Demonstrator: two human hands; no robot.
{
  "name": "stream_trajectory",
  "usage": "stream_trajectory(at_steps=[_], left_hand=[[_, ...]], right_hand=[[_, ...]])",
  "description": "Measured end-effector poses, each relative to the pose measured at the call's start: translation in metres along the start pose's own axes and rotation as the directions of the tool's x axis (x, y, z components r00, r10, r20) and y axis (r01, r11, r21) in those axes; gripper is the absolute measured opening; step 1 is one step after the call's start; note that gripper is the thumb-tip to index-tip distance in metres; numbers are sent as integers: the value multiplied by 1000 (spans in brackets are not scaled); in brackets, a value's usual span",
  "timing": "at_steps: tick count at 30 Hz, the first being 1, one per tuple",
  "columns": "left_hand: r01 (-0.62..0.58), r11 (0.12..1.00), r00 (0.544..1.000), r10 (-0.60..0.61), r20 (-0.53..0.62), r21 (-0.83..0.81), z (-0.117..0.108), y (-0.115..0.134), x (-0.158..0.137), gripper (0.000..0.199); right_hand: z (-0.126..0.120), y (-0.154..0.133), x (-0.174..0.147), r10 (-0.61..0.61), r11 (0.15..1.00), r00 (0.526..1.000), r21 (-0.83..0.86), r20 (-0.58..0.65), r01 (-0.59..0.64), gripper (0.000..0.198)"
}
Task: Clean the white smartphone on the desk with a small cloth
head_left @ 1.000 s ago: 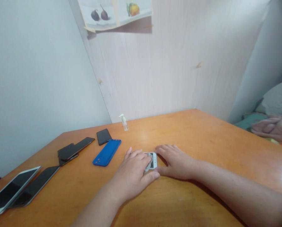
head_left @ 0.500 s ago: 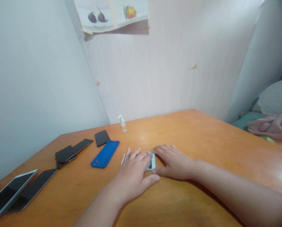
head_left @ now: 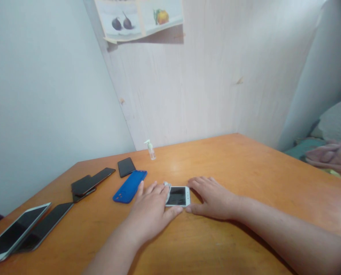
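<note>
A white smartphone (head_left: pixel 178 196) lies on the table, its dark screen facing up. My left hand (head_left: pixel 151 205) is spread flat over the phone's left end, pressing a crumpled greyish-white cloth or tissue (head_left: pixel 167 187) under its fingers; its thumb lies along the near edge. At the phone's right end, the thumb and fingers of my right hand (head_left: pixel 212 196) grip the corners and hold it against the wooden table (head_left: pixel 216 244). Left of my left hand lies a blue phone case (head_left: pixel 130 186).
A small clear pump bottle (head_left: pixel 151 150) stands near the back edge. Beside the blue case is a dark phone (head_left: pixel 126 167). Several dark phones (head_left: pixel 94 182) and a white-framed device (head_left: pixel 17 233) lie along the left side. A wall with a fruit picture (head_left: pixel 141 19) borders the table behind.
My left hand has slid left across the phone with the cloth, and more of the dark screen shows. My right hand stays at the right end. The camera view has shifted slightly.
</note>
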State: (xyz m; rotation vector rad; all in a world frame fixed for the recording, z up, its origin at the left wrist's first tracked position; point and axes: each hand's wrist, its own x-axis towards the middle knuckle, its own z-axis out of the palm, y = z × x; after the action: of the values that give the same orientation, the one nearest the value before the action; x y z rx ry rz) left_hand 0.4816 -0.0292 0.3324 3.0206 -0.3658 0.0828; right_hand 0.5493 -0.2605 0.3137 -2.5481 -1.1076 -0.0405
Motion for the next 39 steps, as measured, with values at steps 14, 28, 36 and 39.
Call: stream_trajectory(at_steps=[14, 28, 36, 39], left_hand=[[-80, 996, 996, 81, 43, -31, -6, 15, -11, 81], [-95, 995, 995, 96, 16, -27, -15, 17, -15, 70], [68, 987, 998, -70, 5, 143, -21, 0, -15, 63], [-2, 993, 1000, 1, 12, 118, -14, 11, -16, 73]], right_hand=[[1, 0, 0, -2, 1000, 1000, 5, -12, 2, 59], [-3, -2, -1, 8, 1000, 1000, 8, 7, -8, 59], [-2, -1, -1, 9, 1000, 1000, 3, 8, -9, 62], [0, 0, -1, 3, 1000, 1000, -4, 5, -3, 62]])
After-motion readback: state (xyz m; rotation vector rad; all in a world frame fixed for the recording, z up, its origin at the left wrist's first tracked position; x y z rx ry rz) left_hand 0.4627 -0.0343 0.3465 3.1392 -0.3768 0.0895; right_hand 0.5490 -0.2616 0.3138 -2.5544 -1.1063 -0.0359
